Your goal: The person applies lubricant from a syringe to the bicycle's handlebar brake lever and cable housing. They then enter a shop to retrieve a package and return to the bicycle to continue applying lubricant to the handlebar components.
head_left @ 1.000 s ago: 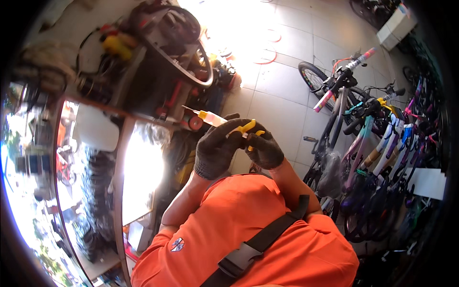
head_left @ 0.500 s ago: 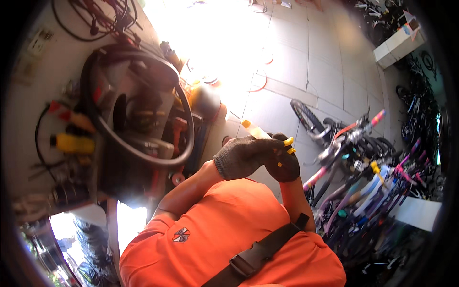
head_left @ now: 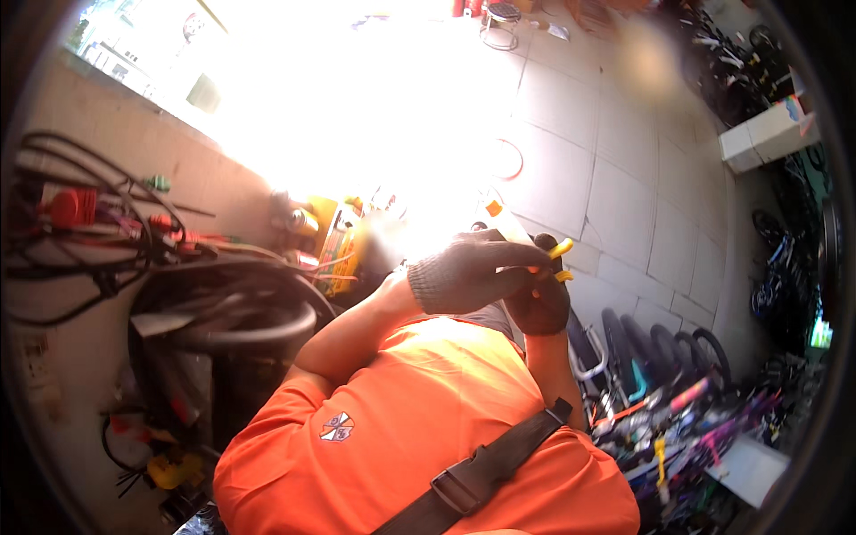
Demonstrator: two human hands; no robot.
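Both my hands are in dark knitted gloves and meet in front of my chest. My left hand point(head_left: 468, 272) reaches across with its fingers drawn together at the right palm; what they pinch is hidden. Closed beside it, my right hand point(head_left: 541, 308) grips a pale tube point(head_left: 510, 227) with an orange-yellow cap, tilted up and away to the left. Yellow prongs point(head_left: 562, 250) stick out past the right fingers. Whether they belong to the tube or to a second tool I cannot tell.
A black wheel or tyre point(head_left: 214, 312) and looped cables point(head_left: 89, 214) are at the left, near a yellow power tool point(head_left: 174, 468). Bicycles with several tyres point(head_left: 664, 348) crowd the right. A stool point(head_left: 501, 22) stands far off on the tiled floor point(head_left: 615, 187). Strong glare hides the upper middle.
The view has turned and shifted, bringing in more of the left wall and the bright opening. My hands stay together around the tube, the left fingers extending farther over the right palm.
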